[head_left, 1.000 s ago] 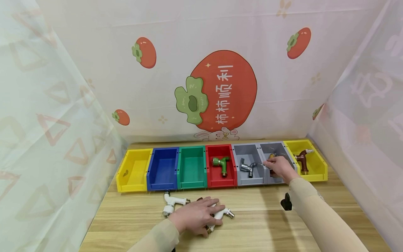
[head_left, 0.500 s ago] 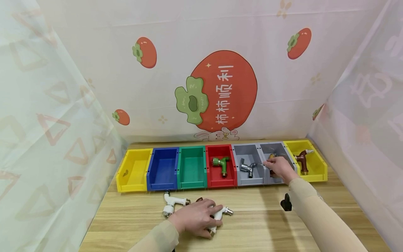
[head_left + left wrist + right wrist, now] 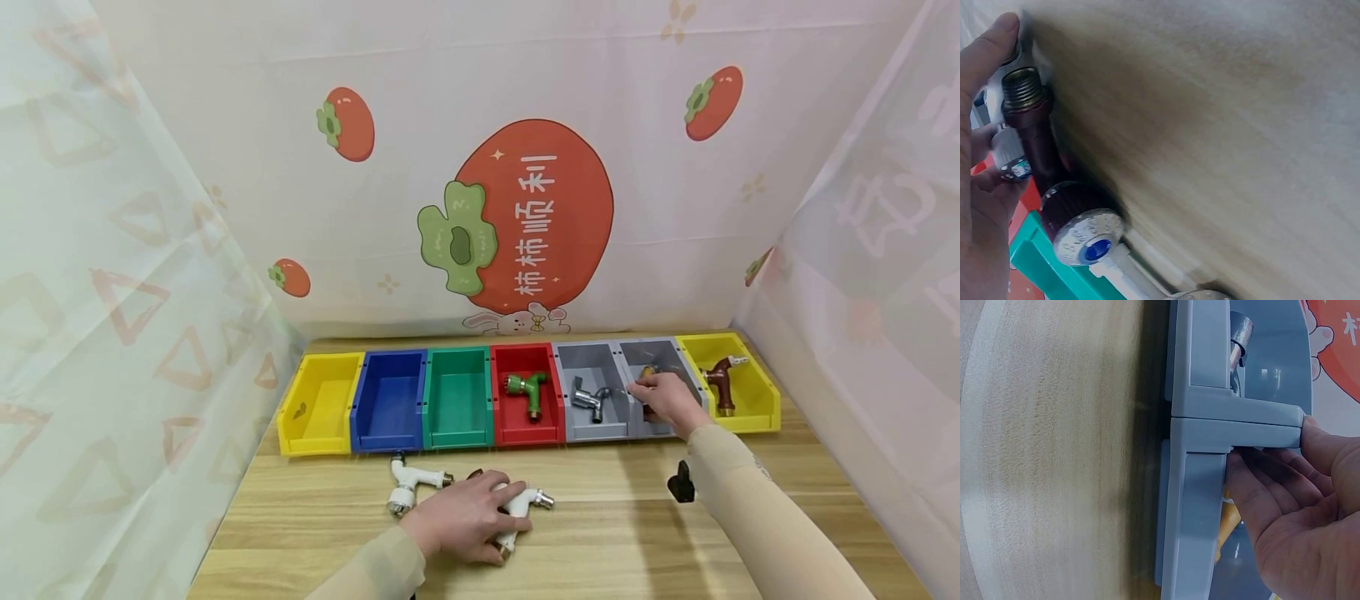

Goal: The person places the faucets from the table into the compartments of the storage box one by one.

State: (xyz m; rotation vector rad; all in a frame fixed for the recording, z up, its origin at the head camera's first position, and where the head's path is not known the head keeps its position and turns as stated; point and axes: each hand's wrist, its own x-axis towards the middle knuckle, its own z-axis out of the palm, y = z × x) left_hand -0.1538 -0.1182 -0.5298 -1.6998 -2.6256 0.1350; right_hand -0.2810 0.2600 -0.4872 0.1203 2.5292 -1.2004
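Observation:
My left hand (image 3: 467, 521) holds a white faucet (image 3: 519, 505) on the tabletop, fingers over it and thumb at its lower threaded end. Under and beside that hand lies a dark brown faucet (image 3: 1041, 150), mostly hidden in the head view; its threaded mouth and blue-centred knob show in the left wrist view. Another white faucet (image 3: 408, 477) lies just left of the hand. My right hand (image 3: 667, 398) pinches the wall between the two grey bins, thumb on one side and fingers inside the right grey bin (image 3: 1194, 519). An orange-yellow faucet (image 3: 1229, 524) sits in that bin, partly covered.
Bins stand in a row along the back: yellow (image 3: 322, 408), blue (image 3: 387, 400), green (image 3: 459, 398), red, two grey, yellow. A green faucet (image 3: 531, 393) lies in the red one, a chrome faucet (image 3: 591, 400) in the left grey, a brown faucet (image 3: 722, 385) in the right yellow.
The white faucet under my left hand has turned and shifted slightly, its chrome end now a little farther left and up. My right hand stays at the grey bins.

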